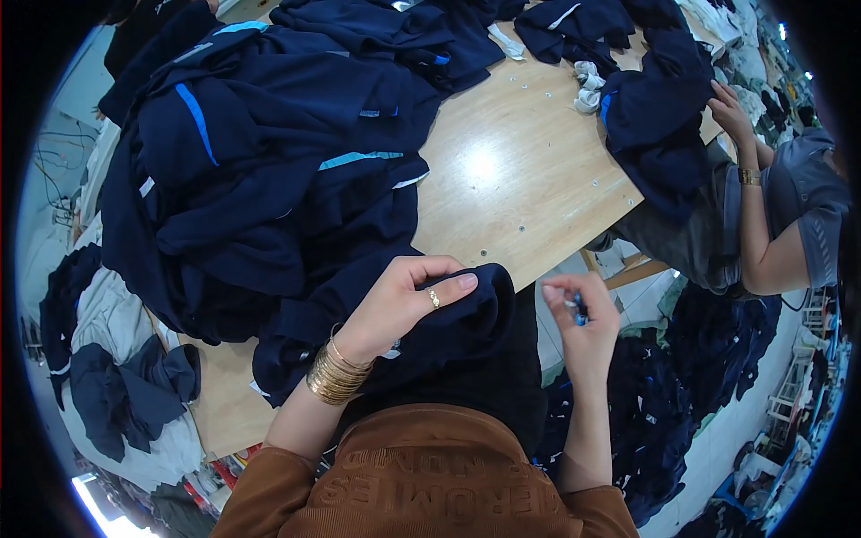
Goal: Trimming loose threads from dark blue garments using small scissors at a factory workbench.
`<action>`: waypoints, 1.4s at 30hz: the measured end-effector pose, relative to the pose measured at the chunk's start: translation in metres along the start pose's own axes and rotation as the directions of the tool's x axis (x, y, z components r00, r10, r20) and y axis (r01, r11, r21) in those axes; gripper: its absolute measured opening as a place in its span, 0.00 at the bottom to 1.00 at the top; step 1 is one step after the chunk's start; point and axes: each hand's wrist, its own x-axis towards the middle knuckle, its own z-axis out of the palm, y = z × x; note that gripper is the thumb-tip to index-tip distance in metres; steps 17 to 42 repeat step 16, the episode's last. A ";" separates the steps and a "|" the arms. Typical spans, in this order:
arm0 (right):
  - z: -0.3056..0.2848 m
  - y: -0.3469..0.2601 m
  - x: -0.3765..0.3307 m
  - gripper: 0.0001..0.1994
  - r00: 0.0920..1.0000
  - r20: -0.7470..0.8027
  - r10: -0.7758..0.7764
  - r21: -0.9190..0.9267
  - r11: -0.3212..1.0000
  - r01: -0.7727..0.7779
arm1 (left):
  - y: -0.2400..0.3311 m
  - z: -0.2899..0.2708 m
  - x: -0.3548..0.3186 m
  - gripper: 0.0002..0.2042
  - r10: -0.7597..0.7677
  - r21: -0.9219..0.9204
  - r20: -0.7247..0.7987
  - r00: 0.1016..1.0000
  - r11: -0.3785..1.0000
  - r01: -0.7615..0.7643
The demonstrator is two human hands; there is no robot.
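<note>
My left hand [404, 300], with a ring and several gold bangles at the wrist, pinches the folded edge of a navy garment [480, 314] in front of my body. Its thumb lies on top of the cloth, and the fingers are partly hidden beneath. To the right, apart from the cloth, my right hand [585, 327] is raised with the fingers curled. A small blue object [580, 314] pokes out between those fingers; most of it is covered, so its kind is unclear.
A big pile of navy garments [242, 143] covers the left of the wooden table [511, 143]. A co-worker [762, 197] at the right handles a navy garment [659, 125]. More dark garments [646, 412] heap on the floor at right; grey and white cloth [126, 386] lies at left.
</note>
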 end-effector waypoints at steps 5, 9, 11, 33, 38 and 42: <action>0.009 -0.020 -0.001 0.16 0.999 0.038 -0.011 -0.046 0.999 0.013 | 0.001 0.001 0.000 0.13 0.026 0.054 0.016 1.000 0.998 -0.027; 0.007 -0.019 0.001 0.17 0.975 0.134 -0.176 -0.229 0.952 0.204 | 0.002 -0.002 -0.002 0.13 0.054 0.116 0.028 0.998 0.992 -0.057; 0.006 -0.019 0.001 0.17 0.970 0.130 -0.203 -0.267 0.935 0.232 | 0.003 -0.001 -0.002 0.12 0.064 0.105 0.032 0.997 0.992 -0.067; 0.004 -0.021 -0.001 0.17 0.970 0.151 -0.192 -0.297 0.927 0.230 | 0.009 -0.001 -0.004 0.09 0.009 0.076 0.037 0.999 0.997 -0.012; 0.004 -0.021 -0.001 0.17 0.970 0.151 -0.192 -0.297 0.927 0.230 | 0.009 -0.001 -0.004 0.09 0.009 0.076 0.037 0.999 0.997 -0.012; 0.004 -0.021 -0.001 0.17 0.970 0.151 -0.192 -0.297 0.927 0.230 | 0.009 -0.001 -0.004 0.09 0.009 0.076 0.037 0.999 0.997 -0.012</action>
